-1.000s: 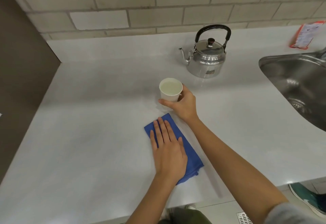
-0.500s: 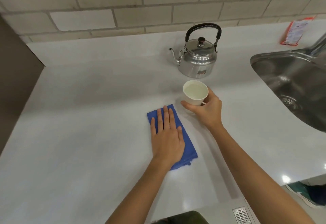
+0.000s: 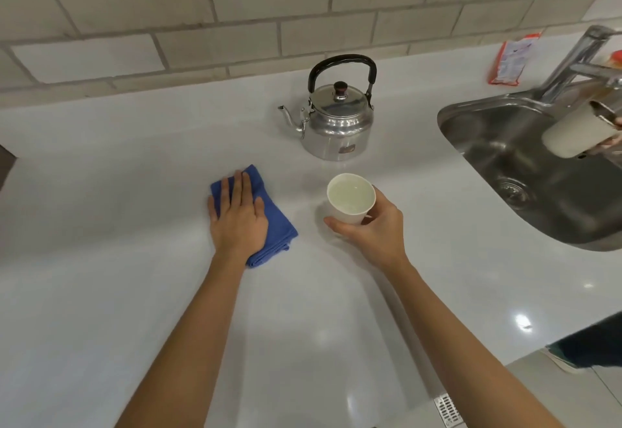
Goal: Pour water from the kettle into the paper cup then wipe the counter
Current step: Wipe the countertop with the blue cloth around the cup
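Note:
A white paper cup [image 3: 350,199] holding water stands on the pale counter [image 3: 134,293], in front of the metal kettle [image 3: 338,118]. My right hand [image 3: 373,225] is wrapped around the cup from its near side. To the left of the cup, my left hand [image 3: 237,215] lies flat, palm down, on a folded blue cloth [image 3: 272,222] and presses it onto the counter. The kettle sits upright with its black handle raised and its spout pointing left; neither hand touches it.
A steel sink [image 3: 525,171] with a tap [image 3: 582,57] fills the right side. Another person's hand holds a white cup [image 3: 575,134] over the sink at the right edge. An orange packet [image 3: 513,59] leans at the tiled wall. Someone's shoe [image 3: 568,357] shows below the counter edge.
My left hand has slid the blue cloth to the left and away from me. My right hand has carried the cup to the right, away from the cloth. Another cup has appeared over the sink.

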`<state>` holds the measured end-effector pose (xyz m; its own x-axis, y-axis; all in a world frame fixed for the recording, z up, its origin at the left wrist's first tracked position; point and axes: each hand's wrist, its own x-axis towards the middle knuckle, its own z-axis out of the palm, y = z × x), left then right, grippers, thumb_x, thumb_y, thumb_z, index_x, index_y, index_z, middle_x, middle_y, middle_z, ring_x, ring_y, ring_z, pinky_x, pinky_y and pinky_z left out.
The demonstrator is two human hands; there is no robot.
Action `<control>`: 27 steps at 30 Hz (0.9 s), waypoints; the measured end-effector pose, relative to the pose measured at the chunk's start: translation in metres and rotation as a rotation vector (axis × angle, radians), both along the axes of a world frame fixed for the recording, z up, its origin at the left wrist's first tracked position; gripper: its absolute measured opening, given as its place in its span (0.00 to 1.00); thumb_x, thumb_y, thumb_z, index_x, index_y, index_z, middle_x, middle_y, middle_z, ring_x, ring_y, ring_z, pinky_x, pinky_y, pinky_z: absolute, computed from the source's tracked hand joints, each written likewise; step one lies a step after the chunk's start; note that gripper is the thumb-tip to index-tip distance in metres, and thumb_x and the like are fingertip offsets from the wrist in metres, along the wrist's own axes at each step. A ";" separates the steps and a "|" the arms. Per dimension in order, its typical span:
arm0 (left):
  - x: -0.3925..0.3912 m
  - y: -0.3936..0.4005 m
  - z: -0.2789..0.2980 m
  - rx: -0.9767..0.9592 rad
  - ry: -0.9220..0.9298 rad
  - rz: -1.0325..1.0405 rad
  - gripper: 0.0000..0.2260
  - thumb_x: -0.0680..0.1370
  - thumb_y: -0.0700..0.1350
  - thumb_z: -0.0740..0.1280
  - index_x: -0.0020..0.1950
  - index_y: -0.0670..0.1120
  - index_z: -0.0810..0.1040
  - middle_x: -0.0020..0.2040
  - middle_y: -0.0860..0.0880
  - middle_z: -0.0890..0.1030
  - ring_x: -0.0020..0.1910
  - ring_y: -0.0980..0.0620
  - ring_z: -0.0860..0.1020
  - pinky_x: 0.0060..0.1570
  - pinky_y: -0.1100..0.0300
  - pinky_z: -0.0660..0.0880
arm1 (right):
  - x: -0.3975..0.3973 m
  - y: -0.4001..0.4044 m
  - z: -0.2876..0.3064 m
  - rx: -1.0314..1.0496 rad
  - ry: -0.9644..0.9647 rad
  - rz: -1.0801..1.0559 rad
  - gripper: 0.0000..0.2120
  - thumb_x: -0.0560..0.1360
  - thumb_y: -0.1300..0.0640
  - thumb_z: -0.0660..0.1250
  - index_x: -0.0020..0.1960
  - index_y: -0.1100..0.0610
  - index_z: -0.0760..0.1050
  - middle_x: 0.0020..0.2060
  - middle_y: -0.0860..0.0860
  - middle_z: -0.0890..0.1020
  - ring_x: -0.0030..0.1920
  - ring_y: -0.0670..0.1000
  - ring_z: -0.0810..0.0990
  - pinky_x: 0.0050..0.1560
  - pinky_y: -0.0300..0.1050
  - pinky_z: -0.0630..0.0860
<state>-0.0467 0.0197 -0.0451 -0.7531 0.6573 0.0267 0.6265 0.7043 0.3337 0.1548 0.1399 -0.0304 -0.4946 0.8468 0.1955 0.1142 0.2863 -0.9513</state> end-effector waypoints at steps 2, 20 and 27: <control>-0.002 -0.015 0.002 -0.006 0.006 0.030 0.25 0.84 0.49 0.48 0.80 0.46 0.48 0.81 0.50 0.51 0.80 0.49 0.48 0.77 0.44 0.41 | 0.000 0.001 -0.001 -0.015 -0.011 0.003 0.31 0.57 0.46 0.84 0.58 0.44 0.78 0.48 0.41 0.85 0.50 0.45 0.84 0.49 0.43 0.81; 0.105 -0.050 0.000 -0.068 0.104 -0.247 0.27 0.81 0.52 0.38 0.80 0.47 0.46 0.81 0.51 0.47 0.80 0.48 0.47 0.78 0.47 0.48 | 0.002 -0.006 -0.006 0.020 -0.113 -0.048 0.33 0.57 0.42 0.82 0.59 0.50 0.78 0.48 0.42 0.84 0.49 0.44 0.83 0.49 0.43 0.81; 0.024 0.003 0.005 -0.079 0.058 -0.118 0.26 0.83 0.49 0.47 0.80 0.48 0.45 0.81 0.52 0.49 0.80 0.51 0.46 0.77 0.48 0.47 | 0.002 -0.004 -0.009 -0.028 -0.109 -0.045 0.27 0.56 0.45 0.83 0.52 0.45 0.79 0.43 0.39 0.85 0.45 0.44 0.83 0.46 0.43 0.81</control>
<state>-0.0229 0.0226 -0.0404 -0.6689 0.7432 0.0123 0.7234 0.6471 0.2409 0.1570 0.1359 -0.0395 -0.4733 0.8729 0.1187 0.2296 0.2523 -0.9400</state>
